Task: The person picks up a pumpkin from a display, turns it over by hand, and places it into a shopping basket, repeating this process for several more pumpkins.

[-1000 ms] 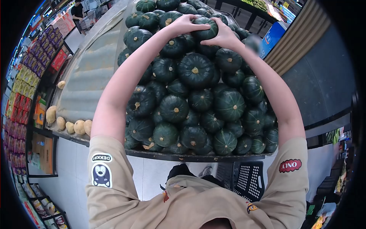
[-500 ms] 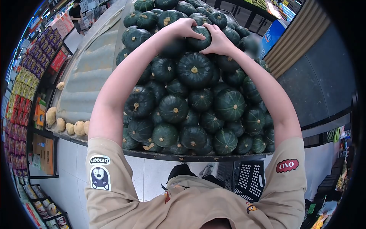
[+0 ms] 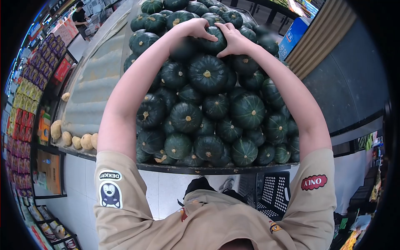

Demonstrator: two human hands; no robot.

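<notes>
At the upper part of the pile, my left hand [image 3: 198,29] and my right hand [image 3: 233,39] are curved around one dark green pumpkin [image 3: 214,41]. The left fingers press its left and near-top side, while the right thumb and fingers grip its right side. Just below it sits a larger ribbed pumpkin [image 3: 208,74] with a pale stem, resting on the heap. Many more green pumpkins, such as a striped one [image 3: 247,111], are stacked down to the front edge. Further pumpkins [image 3: 180,19] lie behind my hands.
The display stand's dark front edge [image 3: 208,170] runs before my body. Potatoes [image 3: 86,141] line the left ledge beside a corrugated grey sheet [image 3: 96,83]. A black perforated basket [image 3: 273,191] is at lower right. A person [image 3: 80,21] stands far off at upper left.
My view has shifted slightly, so the pile appears a little further left. Both hands stay around the same pumpkin, with the right fingers slightly more spread over it.
</notes>
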